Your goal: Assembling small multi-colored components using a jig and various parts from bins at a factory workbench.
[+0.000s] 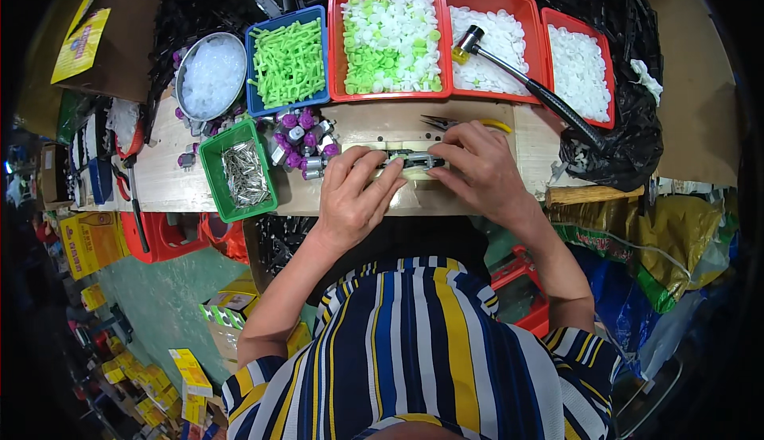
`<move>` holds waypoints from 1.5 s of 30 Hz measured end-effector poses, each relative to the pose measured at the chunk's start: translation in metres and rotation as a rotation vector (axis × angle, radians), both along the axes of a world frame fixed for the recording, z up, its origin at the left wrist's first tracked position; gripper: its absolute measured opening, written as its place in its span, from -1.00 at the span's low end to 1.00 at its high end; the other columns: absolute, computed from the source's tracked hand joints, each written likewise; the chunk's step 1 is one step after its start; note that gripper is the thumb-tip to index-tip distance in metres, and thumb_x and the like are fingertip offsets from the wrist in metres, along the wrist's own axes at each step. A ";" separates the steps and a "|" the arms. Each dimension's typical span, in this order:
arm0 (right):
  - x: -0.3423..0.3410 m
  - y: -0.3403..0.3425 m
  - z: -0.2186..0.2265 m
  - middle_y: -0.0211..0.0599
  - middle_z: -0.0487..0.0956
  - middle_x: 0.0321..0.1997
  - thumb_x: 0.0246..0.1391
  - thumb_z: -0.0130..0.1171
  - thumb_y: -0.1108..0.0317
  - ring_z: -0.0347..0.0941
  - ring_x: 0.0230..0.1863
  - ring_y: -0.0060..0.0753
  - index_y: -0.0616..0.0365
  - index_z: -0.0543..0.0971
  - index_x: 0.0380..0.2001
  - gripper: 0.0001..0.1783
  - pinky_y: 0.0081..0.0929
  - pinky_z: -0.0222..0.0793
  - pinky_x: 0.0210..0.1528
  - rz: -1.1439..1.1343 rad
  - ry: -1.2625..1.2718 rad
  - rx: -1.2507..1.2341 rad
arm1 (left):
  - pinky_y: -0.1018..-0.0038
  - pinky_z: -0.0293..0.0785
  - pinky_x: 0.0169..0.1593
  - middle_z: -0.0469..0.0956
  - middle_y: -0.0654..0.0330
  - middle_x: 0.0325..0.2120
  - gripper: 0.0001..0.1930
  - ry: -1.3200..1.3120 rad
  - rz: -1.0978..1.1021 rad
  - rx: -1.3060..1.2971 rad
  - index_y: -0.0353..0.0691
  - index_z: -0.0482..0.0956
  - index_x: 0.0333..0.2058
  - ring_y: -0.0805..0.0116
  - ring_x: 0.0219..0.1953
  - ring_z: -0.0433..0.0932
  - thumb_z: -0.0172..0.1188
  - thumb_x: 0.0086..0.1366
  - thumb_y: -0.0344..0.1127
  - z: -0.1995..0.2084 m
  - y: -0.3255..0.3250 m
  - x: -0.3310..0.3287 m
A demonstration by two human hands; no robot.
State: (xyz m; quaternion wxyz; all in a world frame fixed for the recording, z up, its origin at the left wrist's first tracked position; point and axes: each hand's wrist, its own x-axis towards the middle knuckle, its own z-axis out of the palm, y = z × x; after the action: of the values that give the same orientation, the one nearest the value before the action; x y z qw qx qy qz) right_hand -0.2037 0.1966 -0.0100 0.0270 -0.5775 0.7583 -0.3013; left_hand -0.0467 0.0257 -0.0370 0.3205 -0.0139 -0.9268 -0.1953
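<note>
My left hand [354, 195] and my right hand [483, 168] meet over the near part of the bench. Between them lies a narrow dark-and-grey mechanical assembly [415, 159] with silvery parts. The fingers of my left hand press on its left end; my right thumb and fingers pinch its right end. Fingers cover much of the assembly, so its exact kind cannot be made out. Just beyond it, pliers [440, 122] with a yellow handle lie behind my right hand. Left of the assembly is a pile of small silver-and-purple motor-like parts [298, 136].
A green tray [205, 161] holds metal pins. Behind stand a metal bowl [183, 98] of clear pieces, a blue bin [253, 66] of green parts, and red bins [334, 42] of white and green caps. A hammer [517, 74] lies across the right bins, beside a black bag [613, 157].
</note>
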 end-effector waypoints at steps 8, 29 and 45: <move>0.004 0.001 -0.001 -0.34 0.50 -0.23 -0.12 0.42 0.31 0.45 -0.17 -0.24 0.07 0.61 -0.23 -0.67 -0.29 0.28 -0.12 -0.025 0.006 0.012 | 0.23 0.38 -0.09 0.54 0.14 -0.23 -0.73 -0.055 -0.008 0.038 -0.23 0.65 -0.23 0.06 -0.08 0.47 0.36 0.03 -0.43 0.001 -0.003 -0.013; 0.007 0.003 -0.005 -0.28 0.52 -0.22 -0.21 0.45 0.39 0.44 -0.17 -0.22 0.14 0.65 -0.29 -0.69 -0.31 0.33 -0.10 -0.126 -0.131 -0.104 | 0.22 0.41 -0.09 0.56 0.14 -0.30 -0.78 -0.043 -0.009 0.100 -0.29 0.63 -0.31 0.04 -0.11 0.50 0.33 -0.01 -0.49 0.002 0.001 -0.020; 0.004 0.003 -0.012 -0.28 0.51 -0.25 -0.17 0.45 0.38 0.43 -0.17 -0.21 0.12 0.67 -0.32 -0.73 -0.28 0.32 -0.10 -0.107 -0.148 -0.084 | 0.22 0.41 -0.08 0.56 0.12 -0.30 -0.80 -0.047 -0.003 0.098 -0.30 0.62 -0.32 0.03 -0.11 0.50 0.32 0.01 -0.49 0.001 0.002 -0.020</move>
State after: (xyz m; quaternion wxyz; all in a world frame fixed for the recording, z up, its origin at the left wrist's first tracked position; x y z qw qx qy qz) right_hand -0.2002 0.1998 -0.0223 0.0426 -0.5129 0.7706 -0.3758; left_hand -0.0669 0.0273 -0.0359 0.2986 0.0049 -0.9234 -0.2410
